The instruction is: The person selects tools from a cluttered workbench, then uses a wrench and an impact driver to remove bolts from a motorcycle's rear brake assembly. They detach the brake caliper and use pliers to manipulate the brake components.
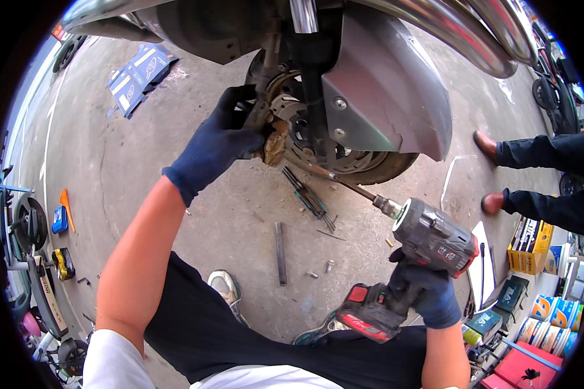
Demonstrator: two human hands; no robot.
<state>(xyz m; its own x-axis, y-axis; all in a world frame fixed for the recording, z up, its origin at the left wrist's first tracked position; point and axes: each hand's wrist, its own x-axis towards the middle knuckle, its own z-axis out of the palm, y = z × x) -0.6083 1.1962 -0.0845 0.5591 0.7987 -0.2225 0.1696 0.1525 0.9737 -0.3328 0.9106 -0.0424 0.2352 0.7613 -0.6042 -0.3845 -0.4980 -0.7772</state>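
Note:
My left hand [207, 146], in a dark blue glove, is closed around a dirty, rust-coloured brake caliper [274, 144] beside the brake disc [298, 126]. In my gloved right hand [428, 288] is the grip of a black and red cordless impact wrench [435, 236]. Its long thin shaft [357, 188] points up and left at the caliper area, but I cannot tell whether its tip sits in a fastener. The scooter's front wheel [396, 168] and grey fender [383, 84] are just above the shaft.
Long dark tools with teal parts [308, 198], a metal tube [279, 253] and loose bolts [330, 266] lie on the concrete. A bystander's legs [545, 152] stand at right, near a yellow box [529, 245] and several cans [555, 318]. Flattened blue cardboard [141, 74] lies far left.

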